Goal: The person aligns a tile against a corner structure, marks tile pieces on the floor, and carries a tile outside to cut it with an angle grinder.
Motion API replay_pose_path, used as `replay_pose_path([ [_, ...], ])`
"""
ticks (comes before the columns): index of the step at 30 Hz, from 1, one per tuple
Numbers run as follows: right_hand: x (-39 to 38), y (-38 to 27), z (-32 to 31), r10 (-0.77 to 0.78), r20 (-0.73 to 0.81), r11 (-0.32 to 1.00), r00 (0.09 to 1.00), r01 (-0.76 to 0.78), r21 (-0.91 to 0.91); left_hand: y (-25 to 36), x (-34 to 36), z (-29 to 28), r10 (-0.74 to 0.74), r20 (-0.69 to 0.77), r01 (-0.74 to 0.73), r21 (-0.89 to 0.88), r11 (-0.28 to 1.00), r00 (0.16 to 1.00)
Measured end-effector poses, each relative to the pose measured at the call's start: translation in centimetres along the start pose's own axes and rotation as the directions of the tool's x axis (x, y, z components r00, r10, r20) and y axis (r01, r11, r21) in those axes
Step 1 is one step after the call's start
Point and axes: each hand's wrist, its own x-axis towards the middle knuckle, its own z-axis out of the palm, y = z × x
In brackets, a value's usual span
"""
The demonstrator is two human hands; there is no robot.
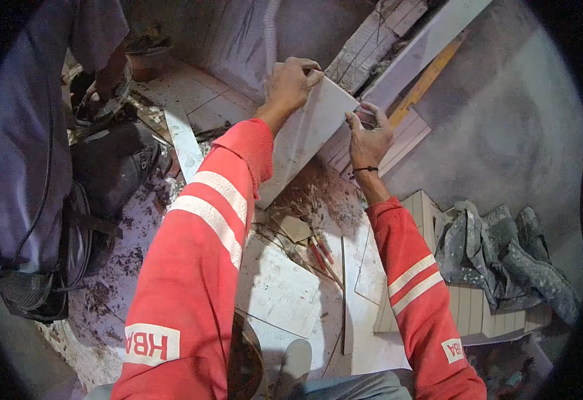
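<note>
A large white tile (311, 130) stands tilted in front of me, its upper edge between my hands. My left hand (290, 85) is closed in a pinch at the tile's top left edge, with the thumb and forefinger together. At the right corner of the same tile, my right hand (371, 137) has curled fingers and the thumb against the edge. A dark band circles my right wrist. Below the tile, pliers with red handles (321, 253) lie among broken pieces and debris.
Beside me on the left, another person in dark clothing (18, 147) has a hand in a bucket (108, 100). Dirty grey cloth (498, 250) drapes over stacked ribbed panels (468, 310) at right. A yellow strip (431, 77) leans on the wall. White flexible pipe (271, 30) runs down behind.
</note>
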Motion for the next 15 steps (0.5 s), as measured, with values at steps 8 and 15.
replay_pose_path([
  [8,-0.4,0.5,0.5,-0.012,0.001,1.000,1.000,0.012,-0.011,-0.5,-0.2,0.4,0.011,-0.017,-0.013,-0.084,0.996,1.000],
  [15,-0.8,0.2,0.5,0.020,0.001,0.999,1.000,-0.020,-0.036,0.4,-0.4,-0.3,-0.042,0.072,0.053,-0.168,0.984,0.997],
])
